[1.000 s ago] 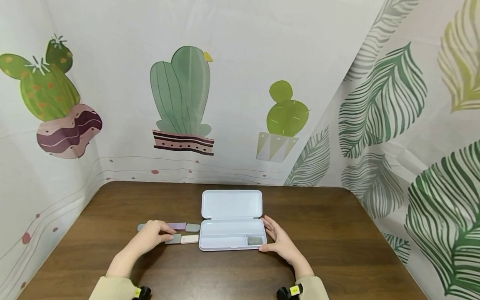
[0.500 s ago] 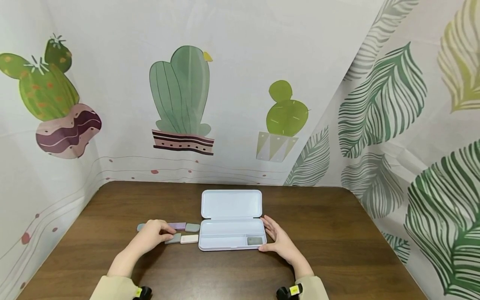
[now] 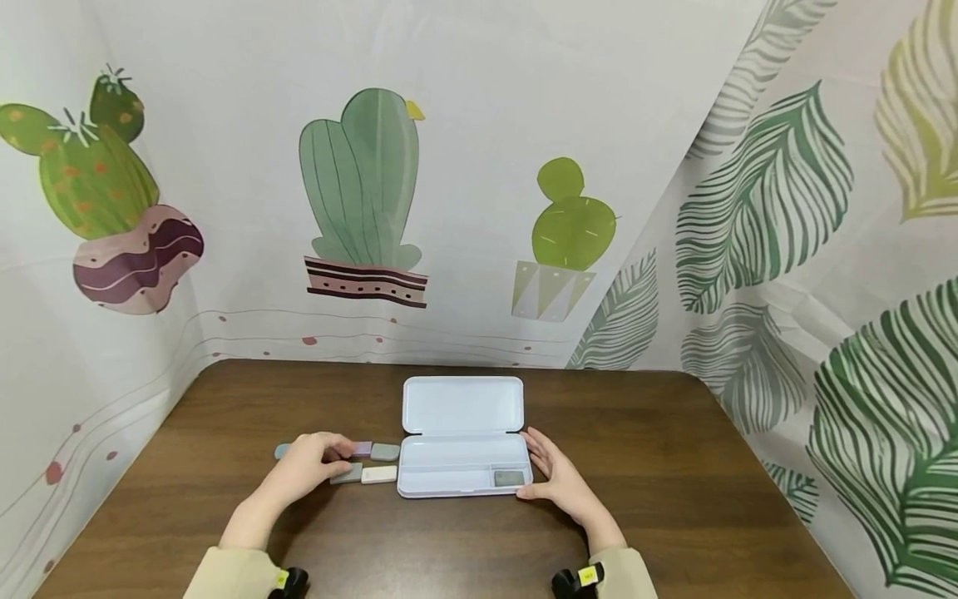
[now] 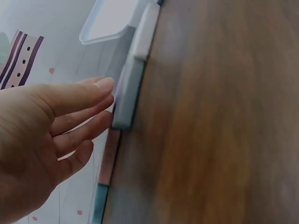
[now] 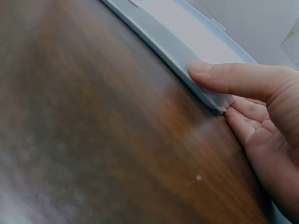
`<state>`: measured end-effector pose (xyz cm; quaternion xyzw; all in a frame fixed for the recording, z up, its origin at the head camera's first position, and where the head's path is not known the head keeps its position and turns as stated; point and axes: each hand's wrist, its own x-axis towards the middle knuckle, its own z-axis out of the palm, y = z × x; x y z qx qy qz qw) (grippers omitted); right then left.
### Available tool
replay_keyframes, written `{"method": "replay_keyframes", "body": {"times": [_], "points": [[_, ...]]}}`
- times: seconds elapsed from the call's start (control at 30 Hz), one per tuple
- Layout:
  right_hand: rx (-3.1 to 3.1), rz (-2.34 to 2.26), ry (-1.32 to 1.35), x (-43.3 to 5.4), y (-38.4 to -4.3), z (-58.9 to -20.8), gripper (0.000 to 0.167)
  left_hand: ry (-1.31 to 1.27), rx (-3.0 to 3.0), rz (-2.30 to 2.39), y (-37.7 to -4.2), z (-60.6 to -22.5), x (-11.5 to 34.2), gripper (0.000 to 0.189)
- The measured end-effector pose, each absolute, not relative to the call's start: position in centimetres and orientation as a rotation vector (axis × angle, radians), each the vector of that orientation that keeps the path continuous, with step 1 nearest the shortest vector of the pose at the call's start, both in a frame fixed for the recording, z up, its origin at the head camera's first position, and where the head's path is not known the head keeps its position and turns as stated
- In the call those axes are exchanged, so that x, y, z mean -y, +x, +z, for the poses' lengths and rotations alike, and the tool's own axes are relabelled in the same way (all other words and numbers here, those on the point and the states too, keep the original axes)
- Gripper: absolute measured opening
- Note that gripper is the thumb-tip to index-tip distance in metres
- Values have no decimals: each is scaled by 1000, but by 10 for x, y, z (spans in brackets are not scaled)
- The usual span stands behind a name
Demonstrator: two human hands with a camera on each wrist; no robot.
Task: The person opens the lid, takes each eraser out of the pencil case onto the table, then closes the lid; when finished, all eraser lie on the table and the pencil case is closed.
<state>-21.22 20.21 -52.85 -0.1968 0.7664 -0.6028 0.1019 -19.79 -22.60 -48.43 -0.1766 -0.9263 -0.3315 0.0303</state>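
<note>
An open light-blue pencil case [image 3: 446, 481] lies on the table, its lid [image 3: 462, 405] tipped back. My right hand [image 3: 560, 482] grips its right end, thumb at the near corner [image 5: 219, 79] and fingers along the side. My left hand [image 3: 303, 467] hovers over small flat blocks left of the case, fingers bent loosely and nothing between them. Its thumb is close to a grey block [image 4: 128, 100]; contact is unclear. A white block [image 3: 378, 474] adjoins the grey one. Behind them lie a purple block [image 3: 362, 449], a grey-green block [image 3: 385, 452] and a light-blue one [image 3: 281, 450].
A dark grey block [image 3: 510, 478] sits in the case's small right-hand compartment. The brown wooden table [image 3: 449, 549] meets a white cloth backdrop [image 3: 479, 208] printed with cacti and leaves.
My left hand has stirred slightly up and away from me, off the grey block, with its fingertips now over the purple block. The right hand has kept its hold on the case.
</note>
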Motion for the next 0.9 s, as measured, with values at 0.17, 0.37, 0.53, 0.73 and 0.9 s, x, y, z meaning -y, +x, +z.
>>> {"method": "replay_keyframes", "body": {"times": [0.17,0.37,0.53,0.73,0.9], "points": [[-2285,-1768,-581,-202,-213,-528,105,-560,2813,-1041,-203,-480,213,16],[-2275,-1773,-573,-201,-212,-528,106,-549,2761,-1088,-206,-476,192,19],[-2253,-1793,-586,-201,-211,-526,106,-596,2678,-1181,-207,-475,172,25],[-2256,-1795,-589,-201,-211,-527,106,-746,2639,-1200,-208,-474,143,27],[-2263,-1786,-583,-202,-212,-528,106,-838,2655,-1195,-205,-473,115,28]]}}
